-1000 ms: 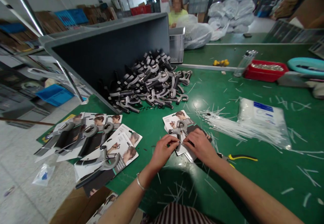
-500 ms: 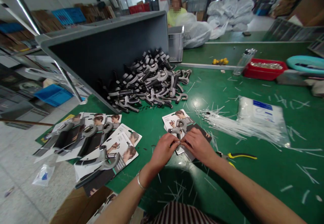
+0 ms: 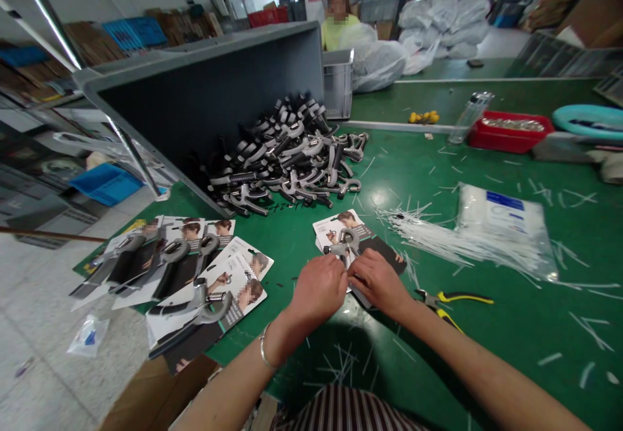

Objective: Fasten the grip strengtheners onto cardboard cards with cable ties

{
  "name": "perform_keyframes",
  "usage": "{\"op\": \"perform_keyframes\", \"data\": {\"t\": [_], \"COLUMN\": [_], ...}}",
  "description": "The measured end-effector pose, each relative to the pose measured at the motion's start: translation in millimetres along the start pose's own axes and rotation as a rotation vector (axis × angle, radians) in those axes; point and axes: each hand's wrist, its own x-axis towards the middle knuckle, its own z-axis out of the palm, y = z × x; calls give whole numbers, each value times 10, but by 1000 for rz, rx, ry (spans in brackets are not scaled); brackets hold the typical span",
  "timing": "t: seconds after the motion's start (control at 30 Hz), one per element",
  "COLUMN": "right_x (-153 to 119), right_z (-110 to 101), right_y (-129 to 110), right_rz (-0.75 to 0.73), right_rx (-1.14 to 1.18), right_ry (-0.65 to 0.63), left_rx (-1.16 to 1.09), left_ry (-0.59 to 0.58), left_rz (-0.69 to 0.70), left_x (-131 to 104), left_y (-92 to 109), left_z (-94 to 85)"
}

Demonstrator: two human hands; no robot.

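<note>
A grey and black hand grip [image 3: 348, 239] lies on a printed card [image 3: 325, 226] at the middle of the green table. Over its near part, my left hand [image 3: 322, 286] is closed, its back turned up and its fingertips mostly hidden. My right hand [image 3: 376, 278] meets it from the right with fingers pinched together. What the fingers hold between them is too small to make out. To the right of my hands lie pliers with yellow handles [image 3: 450, 301]. Loose white cable ties [image 3: 438, 239] are bunched beyond the pliers.
A tipped grey bin [image 3: 204, 61] spills a pile of hand grips [image 3: 296, 152]. Carded grips [image 3: 199, 307] overlap at the left edge. A plastic bag of ties [image 3: 506, 226] and a red tray [image 3: 506, 134] are at right. A person [image 3: 338, 19] is across the table.
My left hand has rolled over so its back faces up, hiding the fingertips. My right hand has shifted very little. More of the pliers shows.
</note>
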Motion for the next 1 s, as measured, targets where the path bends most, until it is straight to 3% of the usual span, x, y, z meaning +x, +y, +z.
{"op": "perform_keyframes", "data": {"t": [0.2, 0.3, 0.43, 0.57, 0.67, 0.77, 0.83, 0.9, 1.0], "right_x": [-107, -137, -124, -154, -477, -1132, -1578, -1870, -1939], "right_z": [37, 66, 152, 135, -96, -409, -572, -684, -818], "right_y": [23, 0, -35, -3, 213, 598, 835, 970, 939], "right_rz": [153, 202, 213, 274, 236, 314, 368, 400, 479], "right_rx": [80, 164, 225, 195, 65, -197, -344, -385, -180], "right_ry": [75, 147, 235, 245, 163, 21, -96, -185, -230], "left_rx": [-232, -313, -256, -338, -694, -1243, -1540, -1714, -1770], "left_ry": [-5, 90, 223, 210, 206, 175, 117, 20, -94], "left_rz": [17, -41, -148, -209, -358, -582, -648, -656, -648], "left_x": [-14, -129, -274, -325, -349, -320, -226, -76, 151], "left_y": [-9, -90, -176, -219, -305, -428, -482, -489, -418], "left_z": [23, 214, 519, 560, 413, 237, 165, 145, 188]}}
